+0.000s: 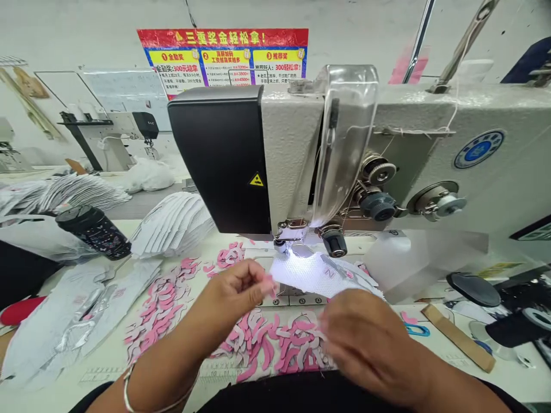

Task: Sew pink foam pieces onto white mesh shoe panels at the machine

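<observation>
A white mesh shoe-upper piece (321,272) lies lit under the presser foot (287,234) of the sewing machine (301,149). My left hand (235,289) is closed in a pinch on a small pink piece at the mesh piece's left edge. My right hand (365,338) rests on the near right part of the mesh piece, fingers curled; its fingertips are turned away from view. Several pink and white curved cut-outs (275,341) are spread on the table between my hands and toward the left.
Stacks of white mesh pieces (172,223) and grey uppers (64,321) lie at left, beside a black bottle (94,229). Blue scissors (415,330), a brown strip (458,338) and dark items sit at right. Another sewing machine (116,135) stands behind.
</observation>
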The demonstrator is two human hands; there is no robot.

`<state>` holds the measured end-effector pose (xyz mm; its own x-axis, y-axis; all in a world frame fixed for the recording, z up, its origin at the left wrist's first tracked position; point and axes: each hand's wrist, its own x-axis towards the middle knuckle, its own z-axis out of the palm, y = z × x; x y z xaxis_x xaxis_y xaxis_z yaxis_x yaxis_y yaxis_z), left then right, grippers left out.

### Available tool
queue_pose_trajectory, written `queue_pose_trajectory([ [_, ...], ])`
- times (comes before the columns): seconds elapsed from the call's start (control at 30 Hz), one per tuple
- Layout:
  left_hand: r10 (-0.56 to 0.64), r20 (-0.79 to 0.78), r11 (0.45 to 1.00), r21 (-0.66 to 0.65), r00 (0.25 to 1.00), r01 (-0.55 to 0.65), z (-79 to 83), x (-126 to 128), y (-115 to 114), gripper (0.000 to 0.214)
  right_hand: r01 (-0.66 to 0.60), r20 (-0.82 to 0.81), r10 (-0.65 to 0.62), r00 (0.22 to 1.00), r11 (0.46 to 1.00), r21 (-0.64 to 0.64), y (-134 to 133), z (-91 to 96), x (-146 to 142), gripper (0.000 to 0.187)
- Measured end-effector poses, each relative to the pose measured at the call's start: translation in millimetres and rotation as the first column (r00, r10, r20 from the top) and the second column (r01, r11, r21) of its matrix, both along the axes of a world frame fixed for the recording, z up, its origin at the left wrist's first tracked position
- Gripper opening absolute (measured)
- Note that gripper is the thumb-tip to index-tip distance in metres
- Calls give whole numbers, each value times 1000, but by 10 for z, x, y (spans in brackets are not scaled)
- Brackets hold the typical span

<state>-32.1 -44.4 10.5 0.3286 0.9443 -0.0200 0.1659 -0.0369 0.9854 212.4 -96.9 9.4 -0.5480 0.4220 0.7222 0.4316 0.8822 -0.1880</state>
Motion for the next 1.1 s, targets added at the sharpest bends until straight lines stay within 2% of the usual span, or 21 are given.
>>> queue_pose_trajectory([
  [0.1, 131, 194, 989, 37, 972, -141, 84, 106, 153, 21, 291, 17, -291, 957, 957, 0, 133, 0, 3, 19],
  [0.13, 143, 211, 988, 30, 967, -152, 75, 158, 194, 21, 352, 43, -352, 935, 936, -1, 193, -60, -20, 25],
  [0.2, 149, 193, 988, 6, 970, -153, 16, 257, 254, 21, 397, 77, -395, 915, 918, -13, 308, -231, -80, 32],
  [0.33, 149, 177, 989, -32, 973, -146, -143, 347, 315, 23, 394, -47, -391, 919, 918, 55, 461, -568, -162, 35],
  [0.43, 133, 119, 991, 5, 984, -135, -194, 337, 338, 22, 382, -90, -375, 923, 921, 77, 505, -673, -171, 40],
  [0.6, 126, -97, 982, 153, 987, -110, -143, 338, 317, 20, 377, -92, -368, 925, 920, 111, 508, -651, -162, 43],
  [0.93, 101, -110, 980, 182, 989, -80, -153, 347, 277, 23, 359, -80, -352, 933, 927, 110, 518, -655, -130, 39],
  [1.1, 188, -217, 935, 339, 958, -107, -125, 376, 238, 20, 338, -51, -334, 941, 933, 123, 504, -607, -120, 42],
])
